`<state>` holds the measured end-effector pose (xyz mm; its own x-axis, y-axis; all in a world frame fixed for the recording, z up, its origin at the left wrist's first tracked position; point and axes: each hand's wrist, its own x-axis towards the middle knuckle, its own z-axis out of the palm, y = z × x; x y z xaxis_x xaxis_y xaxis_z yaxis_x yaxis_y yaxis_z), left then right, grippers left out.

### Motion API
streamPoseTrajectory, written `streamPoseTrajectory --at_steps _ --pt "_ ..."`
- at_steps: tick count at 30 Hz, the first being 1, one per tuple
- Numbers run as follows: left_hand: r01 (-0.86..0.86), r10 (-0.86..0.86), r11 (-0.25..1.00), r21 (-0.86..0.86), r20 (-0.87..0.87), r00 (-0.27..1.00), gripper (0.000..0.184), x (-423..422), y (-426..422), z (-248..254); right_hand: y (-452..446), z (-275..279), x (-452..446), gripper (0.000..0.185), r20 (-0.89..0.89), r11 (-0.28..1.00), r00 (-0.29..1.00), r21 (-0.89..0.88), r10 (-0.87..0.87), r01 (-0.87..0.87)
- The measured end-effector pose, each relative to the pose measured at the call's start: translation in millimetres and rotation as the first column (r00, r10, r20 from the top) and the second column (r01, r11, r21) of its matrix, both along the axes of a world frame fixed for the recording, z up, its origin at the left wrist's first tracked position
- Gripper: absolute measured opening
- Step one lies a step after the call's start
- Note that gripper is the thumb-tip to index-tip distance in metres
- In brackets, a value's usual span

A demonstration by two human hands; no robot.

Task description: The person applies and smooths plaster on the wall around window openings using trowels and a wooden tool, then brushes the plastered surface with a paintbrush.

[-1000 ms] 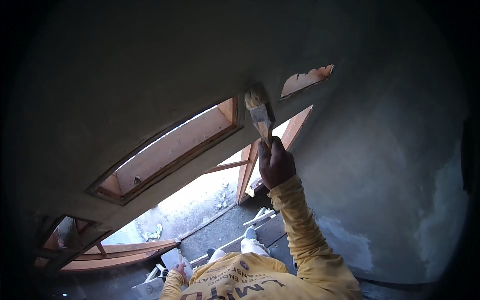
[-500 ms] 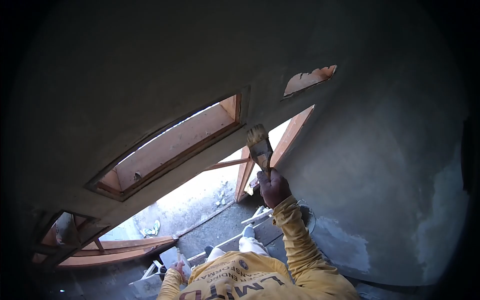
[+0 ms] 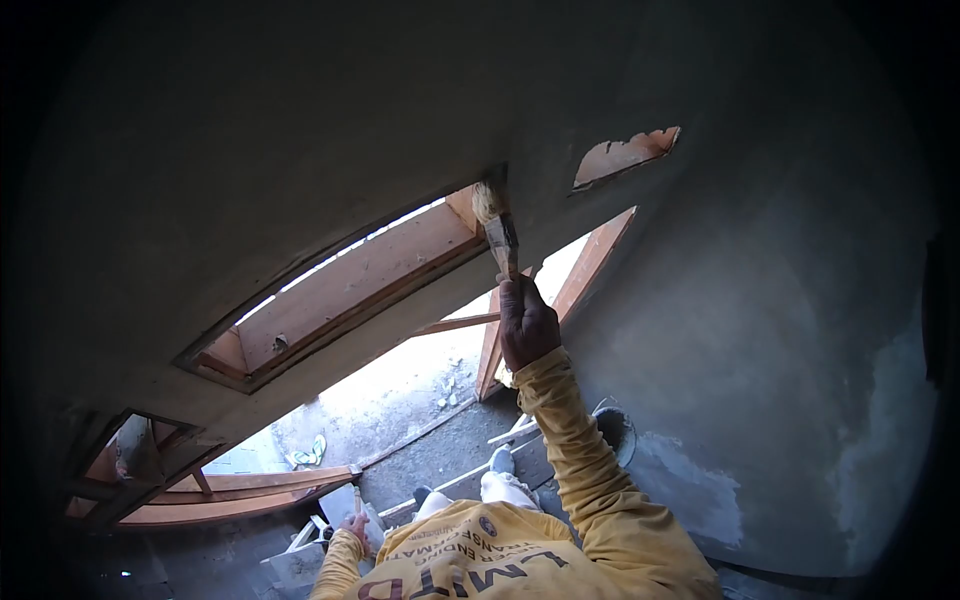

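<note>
My right hand (image 3: 527,325), in a yellow sleeve, is closed round the handle of a wide brush (image 3: 499,228). The bristles point up and meet the right end of a long wood-framed opening (image 3: 350,280) in the grey wall (image 3: 400,130). Low in the view, my left hand (image 3: 353,524) is closed on a thin handle in front of a pale flat board (image 3: 343,503); how it holds the board is too small to tell.
A jagged opening (image 3: 628,158) is at upper right, a smaller one (image 3: 130,455) at lower left. Wooden frames (image 3: 600,260) border the bright doorway. A bucket (image 3: 617,432) stands right of my feet, near wooden pieces (image 3: 515,431). Slippers (image 3: 312,452) lie beyond the doorway.
The brush dropped away from the wall beside the opening, then rose again to the opening's right corner. My right hand moved down, then up and slightly left. My left hand stayed low.
</note>
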<state>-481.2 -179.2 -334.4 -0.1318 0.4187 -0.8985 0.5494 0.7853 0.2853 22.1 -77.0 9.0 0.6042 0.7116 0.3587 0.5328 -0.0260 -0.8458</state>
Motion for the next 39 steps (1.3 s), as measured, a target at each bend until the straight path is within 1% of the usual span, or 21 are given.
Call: streamPoseTrajectory --at_steps 1,3,7,9,10,11,13,15,19,21,24,25,27,28,29,31,32,34,37,38,39 --pt "0.001 -0.001 1.0 -0.003 0.008 1.0 0.044 -0.5 -0.6 -4.0 1.1 -1.4 -1.2 0.037 0.001 1.0 1.0 0.0 0.002 -0.002" --pt "-0.001 0.001 1.0 -0.007 0.014 1.0 0.043 -5.7 -5.0 -9.7 -2.0 -6.0 -6.9 0.036 0.033 0.97 0.997 -0.232 -0.067 0.073" --pt "0.047 -0.047 0.999 0.028 0.012 0.999 0.045 -9.4 -13.4 -9.6 -21.0 -27.8 -5.9 0.035 0.09 0.93 0.994 -0.355 -0.064 0.092" --pt "0.081 -0.081 0.996 0.044 0.002 0.997 0.045 -13.0 -19.0 -10.9 -34.2 -11.9 -9.5 0.033 -0.049 0.978 0.998 -0.206 -0.038 0.027" --pt "0.072 -0.072 0.997 0.038 0.005 0.997 0.046 -13.6 -19.3 -11.7 -34.8 -7.0 -9.0 0.032 0.003 0.995 0.999 -0.092 -0.044 0.044" --pt "0.065 -0.065 0.997 0.031 0.007 0.998 0.046 -14.2 -19.7 -12.4 -30.4 -4.6 -6.2 0.032 0.004 0.995 0.999 -0.093 -0.047 0.047" --pt "0.053 -0.054 0.998 0.034 0.01 0.999 0.046 -13.2 -21.6 -10.8 -16.4 2.0 0.9 0.033 0.338 0.99 0.939 0.138 -0.063 0.016" --pt "0.046 -0.047 0.998 0.043 0.014 0.999 0.045 -13.7 -17.0 -12.9 -4.5 12.5 -2.7 0.034 0.058 0.985 0.996 -0.154 -0.066 0.074" --pt "0.031 -0.031 0.999 0.021 0.039 0.999 0.043 -17.5 -9.6 -22.0 -20.9 -12.1 -1.0 0.036 0.094 0.943 0.995 -0.324 -0.046 0.074" --pt "0.073 -0.078 0.992 0.104 0.042 0.996 0.043 -17.4 -7.5 -29.7 -29.6 -10.0 -2.4 0.035 0.088 0.915 0.996 -0.399 -0.023 0.056" --pt "0.052 -0.053 0.998 0.036 0.032 0.998 0.044 -13.2 -1.2 -26.8 -37.6 16.2 -8.8 0.03 -0.013 0.997 0.999 -0.056 -0.052 0.051" --pt "0.054 -0.055 0.998 0.035 0.03 0.998 0.044 -11.2 0.3 -23.0 -30.2 18.4 -5.2 0.03 -0.015 0.997 0.998 -0.056 -0.055 0.054" --pt "0.112 -0.112 0.994 -0.005 -0.029 0.993 0.044 -4.1 1.0 -8.0 -12.4 22.2 1.8 0.032 0.26 0.984 0.965 0.177 -0.035 -0.012" --pt "0.114 -0.115 0.993 -0.003 -0.031 0.993 0.044 -1.3 1.2 -4.1 -8.0 32.2 -1.2 0.035 -0.003 0.998 0.999 -0.046 -0.039 0.038" --pt "0.09 -0.09 0.996 0.003 -0.03 0.995 0.045 0.9 -0.1 0.3 -8.1 28.5 -0.8 0.035 -0.005 0.998 0.999 -0.046 -0.039 0.039" --pt "0.063 -0.063 0.998 0.01 -0.025 0.998 0.046 1.3 0.9 0.3 -5.8 10.1 1.0 0.038 0.051 0.955 0.996 -0.284 -0.072 0.084" --pt "0.037 -0.037 0.999 0.031 -0.017 0.999 0.046 0.2 2.5 -9.0 -11.0 -2.6 3.4 0.041 0.03 0.945 0.998 -0.322 -0.049 0.056" --pt "0.005 -0.004 0.999 0.035 -0.013 1.0 0.045 -11.0 -2.7 -18.9 -29.7 -19.1 3.9 0.04 0.01 0.954 1.0 -0.298 -0.022 0.024" --pt "0.108 -0.108 0.994 0.026 -0.009 0.994 0.043 -14.1 -10.0 -18.6 -49.8 -17.9 -2.0 0.04 -0.03 0.982 0.999 -0.181 0.041 -0.046" --pt "0.071 -0.071 0.997 0.012 -0.008 0.997 0.043 -12.1 -12.7 -18.1 -55.6 -8.2 -7.7 0.04 -0.406 0.978 0.91 -0.142 0.083 -0.152" --pt "0.035 -0.035 0.999 0.0 -0.009 0.999 0.042 -10.9 -14.1 -17.0 -59.2 -1.8 -12.7 0.04 -0.721 0.97 0.683 -0.066 0.115 -0.233"
